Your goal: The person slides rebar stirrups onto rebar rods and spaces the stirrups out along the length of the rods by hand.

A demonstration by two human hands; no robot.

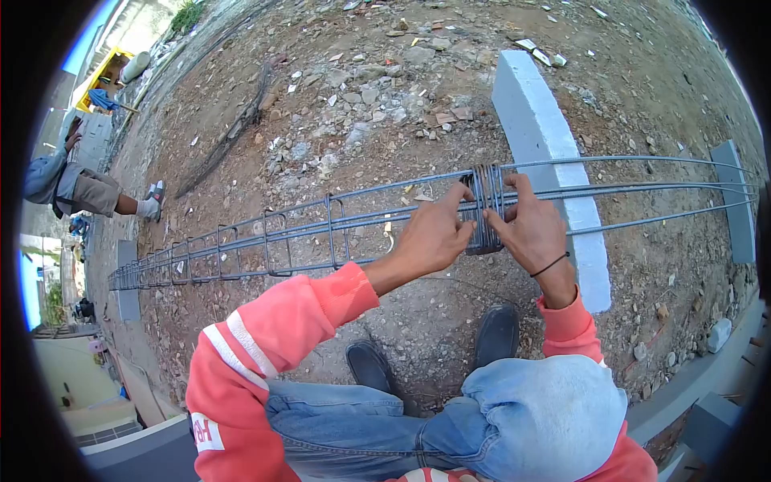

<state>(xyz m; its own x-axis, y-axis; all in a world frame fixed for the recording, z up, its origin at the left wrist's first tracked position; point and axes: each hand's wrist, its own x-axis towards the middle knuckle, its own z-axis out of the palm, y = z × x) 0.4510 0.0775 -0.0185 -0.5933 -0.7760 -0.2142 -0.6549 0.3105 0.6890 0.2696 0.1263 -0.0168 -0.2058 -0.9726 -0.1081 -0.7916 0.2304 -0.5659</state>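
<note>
Several long steel rebars (642, 186) run across in front of me, forming a narrow cage. A tight bunch of rectangular wire stirrups (485, 229) hangs around the bars. My left hand (434, 231) is at the bunch's left side, thumb and index finger curled onto its edge. From the right, my right hand (534, 233) has its thumb and bent index finger on the same bunch. Some fingertips are hidden behind the wires. Farther left, spaced stirrups (337, 229) stand along the bars.
A grey block (590, 249) supports the bars at right, with more blocks at the far right (732, 221) and far left (128, 309). Rubble (365, 108) and a dark branch (233, 132) lie on the ground. Another person (88, 189) is at upper left.
</note>
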